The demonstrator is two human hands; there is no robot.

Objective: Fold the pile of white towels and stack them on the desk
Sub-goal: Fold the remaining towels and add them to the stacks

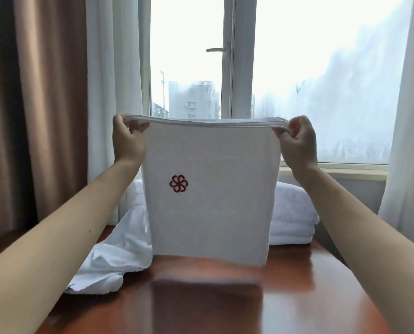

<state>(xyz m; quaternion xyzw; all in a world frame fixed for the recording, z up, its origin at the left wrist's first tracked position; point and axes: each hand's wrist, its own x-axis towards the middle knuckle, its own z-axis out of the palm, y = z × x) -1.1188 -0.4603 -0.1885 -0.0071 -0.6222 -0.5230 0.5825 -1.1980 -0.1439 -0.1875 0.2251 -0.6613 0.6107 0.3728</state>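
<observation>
Pinching the top corners of a white towel [210, 201], the left hand [129, 141] at ten o'clock and the right hand [297, 143] at two hold it hanging over the brown desk [225, 302]. A red logo [178, 183] marks it. Behind, at eight o'clock, lies a rumpled pile of white towels [114, 259]; at four, a folded stack [292, 220]. Farthest, a window [321, 80].

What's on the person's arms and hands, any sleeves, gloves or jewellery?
Nothing worn shows. The left hand and right hand are bare: no gloves, rings or watch. The left forearm and right forearm are uncovered to the picture's edge; no sleeve shows.
</observation>
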